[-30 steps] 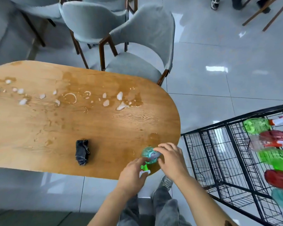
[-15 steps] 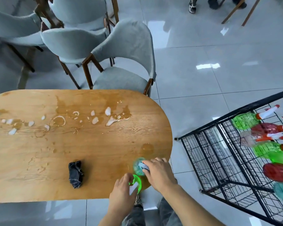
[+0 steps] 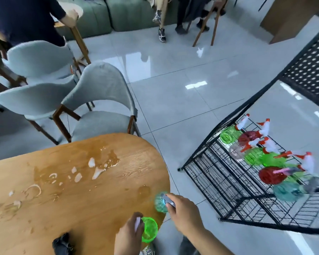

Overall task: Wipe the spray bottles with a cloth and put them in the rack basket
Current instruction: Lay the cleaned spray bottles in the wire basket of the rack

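My right hand grips a teal spray bottle by its head at the table's right end. A bright green spray bottle is held by my left hand near the front edge. The dark cloth lies crumpled on the wooden table, left of my left hand. To the right stands the black wire rack basket, where several green, red, clear and teal bottles lie.
Puddles and white foam spots wet the tabletop. Grey chairs stand behind the table. People sit and stand at the back of the tiled floor. A perforated black panel rises at the far right.
The view has tilted up and toward the rack. My two hands have drawn apart, the left with the green bottle toward me, the right with the teal one.
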